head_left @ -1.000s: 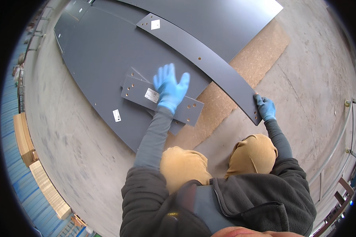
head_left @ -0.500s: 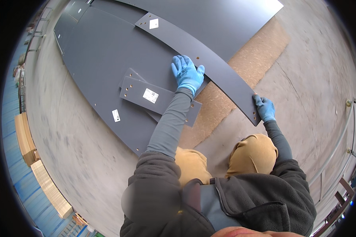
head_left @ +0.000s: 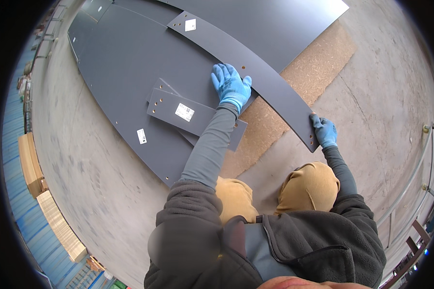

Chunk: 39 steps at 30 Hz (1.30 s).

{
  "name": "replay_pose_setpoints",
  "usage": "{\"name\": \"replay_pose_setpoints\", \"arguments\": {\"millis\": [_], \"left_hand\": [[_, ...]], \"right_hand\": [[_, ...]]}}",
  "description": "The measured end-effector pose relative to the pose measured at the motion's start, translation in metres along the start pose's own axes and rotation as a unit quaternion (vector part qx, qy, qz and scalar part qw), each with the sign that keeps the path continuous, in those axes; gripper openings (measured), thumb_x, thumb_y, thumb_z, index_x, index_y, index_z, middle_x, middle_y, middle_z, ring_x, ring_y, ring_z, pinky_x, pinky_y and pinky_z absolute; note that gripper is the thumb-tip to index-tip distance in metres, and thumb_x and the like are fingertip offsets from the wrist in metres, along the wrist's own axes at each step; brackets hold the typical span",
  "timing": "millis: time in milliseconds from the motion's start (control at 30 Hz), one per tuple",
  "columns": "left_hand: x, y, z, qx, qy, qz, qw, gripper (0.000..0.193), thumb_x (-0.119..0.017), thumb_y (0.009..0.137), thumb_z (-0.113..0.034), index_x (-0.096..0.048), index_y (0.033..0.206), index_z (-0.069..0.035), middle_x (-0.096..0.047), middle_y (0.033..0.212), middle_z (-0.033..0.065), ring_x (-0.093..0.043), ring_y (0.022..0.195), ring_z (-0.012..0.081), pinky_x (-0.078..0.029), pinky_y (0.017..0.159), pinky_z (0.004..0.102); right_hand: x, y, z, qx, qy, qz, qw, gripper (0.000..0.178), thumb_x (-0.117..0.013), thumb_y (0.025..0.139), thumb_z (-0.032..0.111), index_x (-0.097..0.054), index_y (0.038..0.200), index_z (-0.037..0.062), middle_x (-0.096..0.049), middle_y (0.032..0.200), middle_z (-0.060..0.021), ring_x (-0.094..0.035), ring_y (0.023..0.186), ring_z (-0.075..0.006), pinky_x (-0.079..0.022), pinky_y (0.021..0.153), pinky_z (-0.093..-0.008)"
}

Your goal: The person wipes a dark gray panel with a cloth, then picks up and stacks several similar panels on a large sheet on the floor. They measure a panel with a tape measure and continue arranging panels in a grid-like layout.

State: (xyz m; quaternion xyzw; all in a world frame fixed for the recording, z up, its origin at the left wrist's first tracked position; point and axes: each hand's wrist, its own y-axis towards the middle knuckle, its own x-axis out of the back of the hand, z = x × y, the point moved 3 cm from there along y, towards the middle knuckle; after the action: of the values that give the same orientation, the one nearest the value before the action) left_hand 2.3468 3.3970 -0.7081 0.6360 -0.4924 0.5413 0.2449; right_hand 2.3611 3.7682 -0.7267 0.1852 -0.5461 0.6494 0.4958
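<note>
Board, judged stiff and fairly heavy, is laid over the near right corner of the panel, near end clamped in right hand, hold of left hand unclear, best lifted by both ends.

Light blue gloves are being worn, the right one's fingers being darker. Snug grey sleeves are being topped by a charcoal fleece jacket with a zip. Tan trousers are being worn, and a blue-grey garment is being revealed between the jacket's edges.
</note>
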Motion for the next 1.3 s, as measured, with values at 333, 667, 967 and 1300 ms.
{"name": "replay_pose_setpoints", "arguments": {"millis": [333, 667, 967, 1300], "left_hand": [[0.000, 0.000, -0.002, 0.006, 0.003, 0.013, 1.000, 0.089, -0.058, 0.101, -0.043, -0.022, 0.158, 0.015, -0.022, 0.168, 0.0345, -0.010, 0.161, 0.0440, -0.001, 0.131, 0.0536], [-0.004, 0.002, 0.000, 0.006, 0.002, 0.022, 1.000, 0.092, -0.058, 0.100, -0.045, -0.018, 0.160, 0.014, -0.018, 0.169, 0.0354, -0.007, 0.161, 0.0454, 0.000, 0.131, 0.0531], [-0.007, 0.003, 0.001, 0.003, -0.006, 0.006, 1.000, 0.092, -0.060, 0.100, -0.044, -0.020, 0.159, 0.014, -0.019, 0.168, 0.0358, -0.007, 0.161, 0.0467, -0.001, 0.130, 0.0543], [-0.016, 0.011, -0.006, -0.016, 0.038, 0.015, 0.999, 0.092, -0.060, 0.099, -0.043, -0.019, 0.159, 0.014, -0.009, 0.170, 0.0353, 0.002, 0.161, 0.0483, 0.005, 0.129, 0.0605]], "right_hand": [[0.002, 0.001, 0.000, -0.002, -0.001, 0.005, 1.000, 0.072, -0.054, 0.093, 0.073, -0.077, 0.082, 0.0050, -0.072, 0.078, -0.0212, -0.071, 0.077, -0.0336, -0.052, 0.075, -0.0440], [0.000, 0.000, -0.001, 0.009, 0.008, -0.013, 1.000, 0.074, -0.054, 0.094, 0.074, -0.077, 0.084, 0.0035, -0.072, 0.078, -0.0215, -0.071, 0.079, -0.0342, -0.052, 0.076, -0.0437], [0.001, 0.000, -0.002, 0.015, 0.007, -0.022, 1.000, 0.074, -0.055, 0.093, 0.074, -0.075, 0.080, 0.0031, -0.071, 0.080, -0.0227, -0.070, 0.080, -0.0348, -0.051, 0.076, -0.0437], [-0.001, 0.008, -0.004, 0.015, 0.004, -0.031, 0.999, 0.069, -0.059, 0.093, 0.070, -0.073, 0.076, 0.0044, -0.070, 0.073, -0.0195, -0.068, 0.072, -0.0323, -0.050, 0.071, -0.0430]]}}
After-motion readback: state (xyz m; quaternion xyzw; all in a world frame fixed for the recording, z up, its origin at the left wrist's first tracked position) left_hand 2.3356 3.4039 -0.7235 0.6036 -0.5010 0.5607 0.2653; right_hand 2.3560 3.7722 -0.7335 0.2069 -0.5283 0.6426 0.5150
